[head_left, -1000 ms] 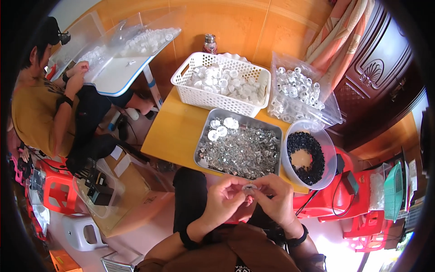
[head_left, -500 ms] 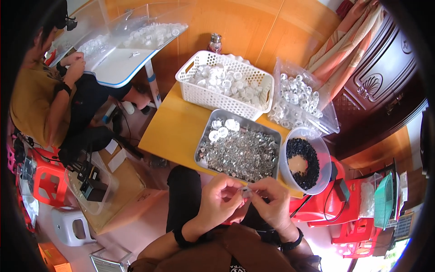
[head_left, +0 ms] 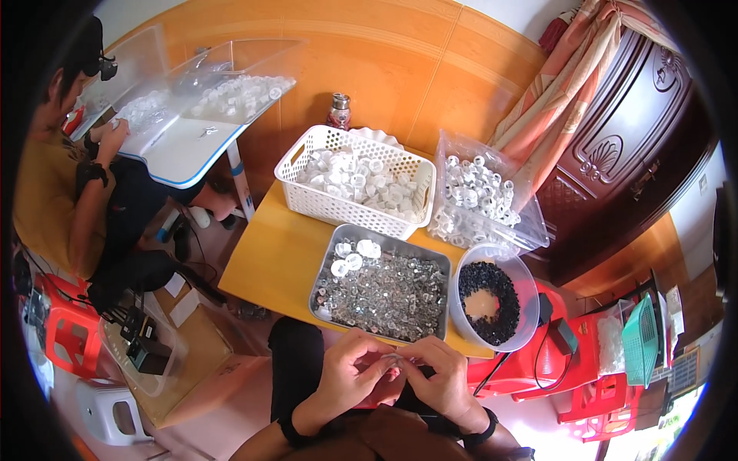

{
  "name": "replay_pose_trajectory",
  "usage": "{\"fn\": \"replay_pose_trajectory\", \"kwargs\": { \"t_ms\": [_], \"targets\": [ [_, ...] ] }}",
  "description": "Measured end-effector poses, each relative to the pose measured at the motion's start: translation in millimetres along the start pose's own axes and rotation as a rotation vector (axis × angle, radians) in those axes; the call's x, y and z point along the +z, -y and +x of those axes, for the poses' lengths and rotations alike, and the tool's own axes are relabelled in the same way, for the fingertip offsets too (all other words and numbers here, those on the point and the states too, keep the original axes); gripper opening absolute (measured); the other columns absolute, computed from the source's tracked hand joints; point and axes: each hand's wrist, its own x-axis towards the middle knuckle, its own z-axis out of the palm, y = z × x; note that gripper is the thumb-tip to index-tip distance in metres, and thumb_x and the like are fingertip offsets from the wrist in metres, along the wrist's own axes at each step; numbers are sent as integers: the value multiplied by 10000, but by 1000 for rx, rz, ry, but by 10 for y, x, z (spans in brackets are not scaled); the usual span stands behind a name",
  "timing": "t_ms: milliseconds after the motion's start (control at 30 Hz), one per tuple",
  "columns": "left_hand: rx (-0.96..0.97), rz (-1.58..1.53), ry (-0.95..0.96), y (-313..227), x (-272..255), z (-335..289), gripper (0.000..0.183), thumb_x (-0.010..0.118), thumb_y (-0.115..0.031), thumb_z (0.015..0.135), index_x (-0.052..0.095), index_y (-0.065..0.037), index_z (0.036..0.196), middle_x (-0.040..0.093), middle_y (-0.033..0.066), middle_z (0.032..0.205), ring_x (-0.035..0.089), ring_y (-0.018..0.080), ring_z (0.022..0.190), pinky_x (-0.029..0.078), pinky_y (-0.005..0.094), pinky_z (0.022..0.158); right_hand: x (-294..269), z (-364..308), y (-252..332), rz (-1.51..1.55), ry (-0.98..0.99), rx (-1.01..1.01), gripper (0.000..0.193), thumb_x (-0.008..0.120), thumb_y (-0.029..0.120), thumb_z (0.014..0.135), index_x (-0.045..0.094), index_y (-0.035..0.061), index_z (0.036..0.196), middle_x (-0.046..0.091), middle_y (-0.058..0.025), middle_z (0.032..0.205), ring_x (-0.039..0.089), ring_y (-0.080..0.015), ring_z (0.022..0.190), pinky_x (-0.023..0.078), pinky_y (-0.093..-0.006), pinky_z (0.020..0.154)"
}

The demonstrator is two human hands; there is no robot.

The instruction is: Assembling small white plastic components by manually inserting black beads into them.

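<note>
My left hand [head_left: 347, 378] and my right hand [head_left: 440, 376] meet low in front of me, fingertips pinched together. Between them is a small whitish, see-through plastic part [head_left: 394, 361], mostly covered by the fingers. Just beyond the hands lies a grey metal tray [head_left: 369, 330] full of small shiny metal pieces [head_left: 396, 296]. White round plastic caps [head_left: 353, 263] rest in its far left corner. Right of the tray stands a see-through tub [head_left: 530, 319] with small black pieces [head_left: 500, 326] ringing its bottom.
On the yellow table [head_left: 257, 265], a white perforated basket [head_left: 338, 213] holds many white plastic parts. Beside it is a see-through bag [head_left: 530, 230] of similar parts. A jar [head_left: 339, 112] stands behind. Another person [head_left: 50, 192] works at a white table [head_left: 184, 154] on the left. Red stools [head_left: 73, 326] stand around.
The view has shifted, so the table and its containers sit lower and further left. Both hands stay pinched together around the small part. The other person's hands have risen slightly.
</note>
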Motion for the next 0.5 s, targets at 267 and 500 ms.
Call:
{"fn": "replay_pose_trajectory", "kwargs": {
  "t_ms": [267,500],
  "targets": [
    [-19,44,-30,-50,12,-16,138,739,58,726,644,0,808,564,58,809,588,102,679,493,217,608,23,-45,-20,-42,20,-32,138,692,-14,747,674,27,878,625,-88,773,622,-200,614,515,-280,541],
    [-360,-476,97,127,-20,-87,123,636,-38,875,617,45,963,630,64,896,633,122,755,518,240,674,-35,-42,-68,6,94,188,127,695,-9,762,673,6,886,620,-86,756,627,-142,633,496,-233,554]
  ]
}}
